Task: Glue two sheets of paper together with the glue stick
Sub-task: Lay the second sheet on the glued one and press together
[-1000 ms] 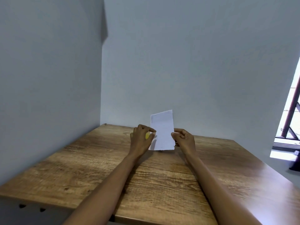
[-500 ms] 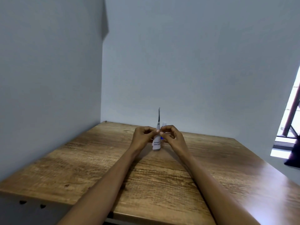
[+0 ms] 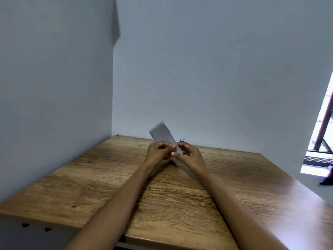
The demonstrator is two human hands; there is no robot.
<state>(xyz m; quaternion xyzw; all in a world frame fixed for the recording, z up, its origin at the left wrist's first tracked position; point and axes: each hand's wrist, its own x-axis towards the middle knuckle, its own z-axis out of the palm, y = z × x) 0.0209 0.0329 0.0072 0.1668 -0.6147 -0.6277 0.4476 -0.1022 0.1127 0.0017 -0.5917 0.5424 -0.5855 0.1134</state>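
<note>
Along the left side, a grey wall is meeting the left edge of the wooden table, and bare tabletop is lying open between that edge and the hands. Left of the fingers, wood is stretching free toward the near edge as well. At centre, the left hand is hovering above the table with fingers curled, thumb and forefinger pinching the lower part of the paper. The paper is blurred, so it cannot be told whether one sheet or two are being held. Its long axis is running tilted, the upper end leaning up and to the left above the fingers, the lower end pointing down and to the right between the two hands. Just right of the left fingers, the right hand is closing on the same paper, thumb and curled fingers pinching its lower right portion. Beyond the right fingers, near the back wall, the glue stick is standing upright, white cap uppermost, apart from both hands. Right of the right hand, bare wood is extending to the table's right edge, past which a bright window opening is showing.
</note>
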